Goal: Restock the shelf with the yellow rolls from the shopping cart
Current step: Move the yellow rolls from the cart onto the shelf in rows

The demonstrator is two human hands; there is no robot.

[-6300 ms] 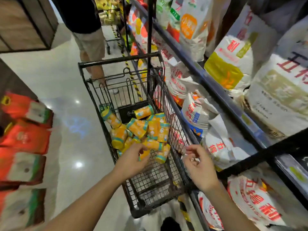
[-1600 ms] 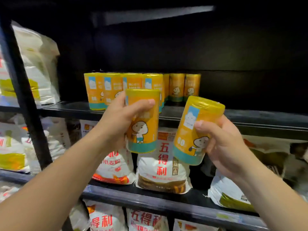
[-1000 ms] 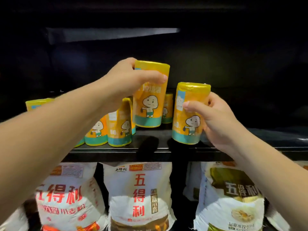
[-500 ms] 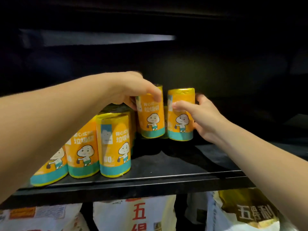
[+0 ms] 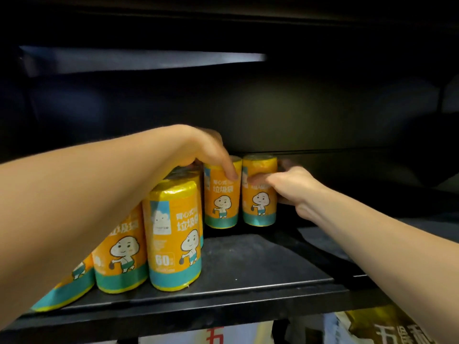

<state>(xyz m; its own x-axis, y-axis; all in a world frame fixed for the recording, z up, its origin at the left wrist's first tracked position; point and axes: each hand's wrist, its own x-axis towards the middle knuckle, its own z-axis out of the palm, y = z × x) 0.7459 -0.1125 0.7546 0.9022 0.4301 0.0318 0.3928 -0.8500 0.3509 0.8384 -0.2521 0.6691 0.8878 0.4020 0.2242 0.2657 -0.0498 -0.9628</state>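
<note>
Two yellow rolls stand upright side by side at the back of the black shelf [image 5: 248, 264]. My left hand [image 5: 206, 152] grips the left roll [image 5: 222, 202] from above, thumb down its front. My right hand [image 5: 290, 188] grips the right roll [image 5: 259, 199] from the side, thumb across its label. Both rolls rest on the shelf board. Several more yellow rolls stand in a row at the front left, the nearest one [image 5: 175, 239] just right of my left forearm. The shopping cart is out of view.
The shelf's right half is bare black board up to the front lip [image 5: 223, 311]. A dark back wall and a low shelf ceiling close in above. White flour bags [image 5: 387, 328] show on the shelf below.
Both hands have pushed their rolls deeper and lower, so the rolls now stand on the board at the back. The camera has come closer to the shelf.
</note>
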